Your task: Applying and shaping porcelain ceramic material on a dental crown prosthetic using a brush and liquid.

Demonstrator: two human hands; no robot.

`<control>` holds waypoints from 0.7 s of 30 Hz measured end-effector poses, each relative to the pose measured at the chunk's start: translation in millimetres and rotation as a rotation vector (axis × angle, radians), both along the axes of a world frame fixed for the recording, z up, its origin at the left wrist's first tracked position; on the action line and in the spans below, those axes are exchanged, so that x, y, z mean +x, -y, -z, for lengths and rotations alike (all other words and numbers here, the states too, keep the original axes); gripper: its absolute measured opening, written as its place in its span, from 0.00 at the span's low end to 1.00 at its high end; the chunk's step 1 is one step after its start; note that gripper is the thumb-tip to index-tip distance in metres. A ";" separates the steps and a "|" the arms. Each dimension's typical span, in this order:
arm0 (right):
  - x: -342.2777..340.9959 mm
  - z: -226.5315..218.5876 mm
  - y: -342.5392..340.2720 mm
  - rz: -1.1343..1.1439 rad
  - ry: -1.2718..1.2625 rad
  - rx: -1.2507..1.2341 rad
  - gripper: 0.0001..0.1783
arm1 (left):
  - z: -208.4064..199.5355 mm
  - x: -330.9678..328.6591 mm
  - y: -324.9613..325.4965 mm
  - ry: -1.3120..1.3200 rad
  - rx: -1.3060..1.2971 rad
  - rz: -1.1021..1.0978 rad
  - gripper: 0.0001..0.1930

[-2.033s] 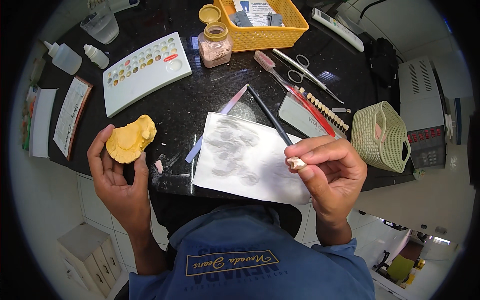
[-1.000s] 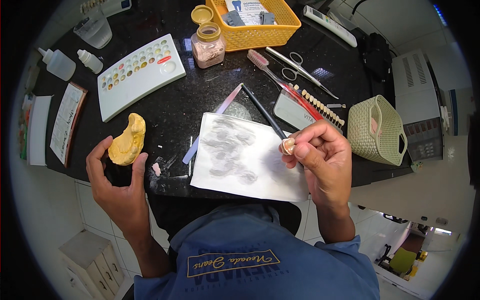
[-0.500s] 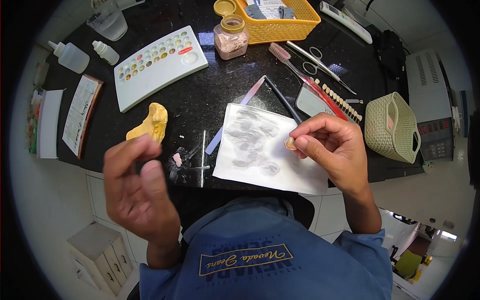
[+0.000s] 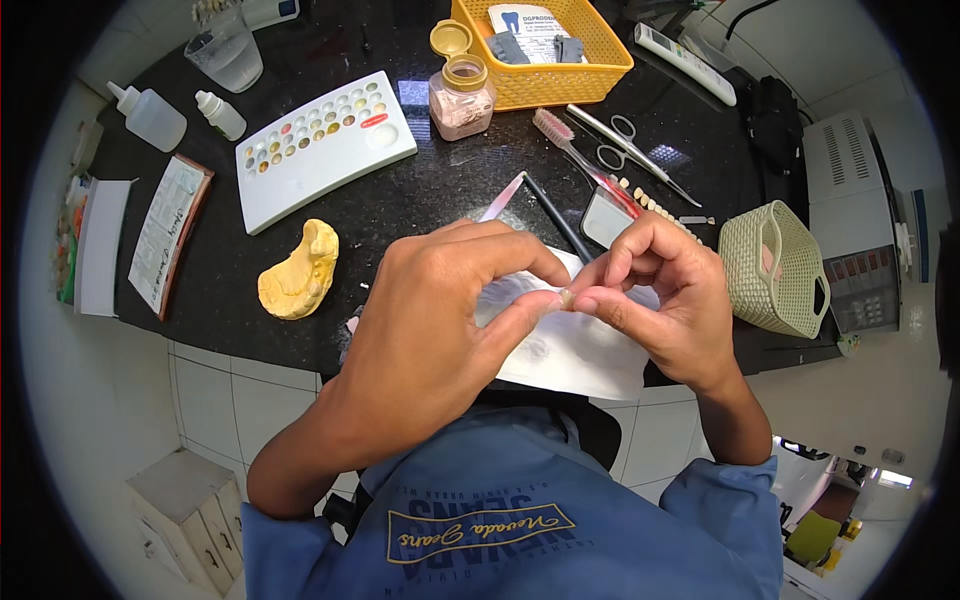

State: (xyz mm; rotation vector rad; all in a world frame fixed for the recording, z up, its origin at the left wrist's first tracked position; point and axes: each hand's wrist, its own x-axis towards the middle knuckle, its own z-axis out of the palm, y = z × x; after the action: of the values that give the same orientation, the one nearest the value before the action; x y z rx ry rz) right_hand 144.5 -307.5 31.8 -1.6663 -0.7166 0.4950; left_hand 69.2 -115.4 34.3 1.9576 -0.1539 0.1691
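Over a folded white paper towel (image 4: 570, 365) with grey smudges, my two hands meet at the fingertips. Between them is a small tooth-coloured dental piece (image 4: 567, 298), mostly hidden by the fingers. My right hand (image 4: 675, 300) pinches it between thumb and forefinger. From the other side, the thumb and forefinger of my left hand (image 4: 430, 300) close on it too. To the left, a yellow plaster dental model (image 4: 298, 275) lies on the black worktop. Beyond the towel are a black-handled tool (image 4: 557, 217) and a lilac-pink stick-shaped tool (image 4: 503, 196), partly covered by my left hand.
A white palette (image 4: 325, 150) of coloured wells lies back left, near dropper bottles (image 4: 152, 118). A jar of pink powder (image 4: 462, 100) stands before a yellow basket (image 4: 555, 85). Scissors (image 4: 630, 150), a red toothbrush (image 4: 585, 160), tooth shade samples (image 4: 650, 203) and a pale green basket (image 4: 770, 270) are right.
My left hand has moved right from beside the plaster model to the dental piece and closed its fingertips on it. My right hand keeps its pinch in nearly the same place.
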 end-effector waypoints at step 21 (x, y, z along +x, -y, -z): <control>18.3 -28.3 -6.3 0.235 0.685 -0.270 0.12 | 9.8 2.0 -4.3 -0.190 -0.493 -0.068 0.07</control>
State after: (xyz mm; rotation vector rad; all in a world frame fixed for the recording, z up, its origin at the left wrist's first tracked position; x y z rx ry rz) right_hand 162.8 -301.2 60.1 -2.1687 -0.9528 -0.1773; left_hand 71.1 -111.1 24.5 1.4772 0.0760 0.0562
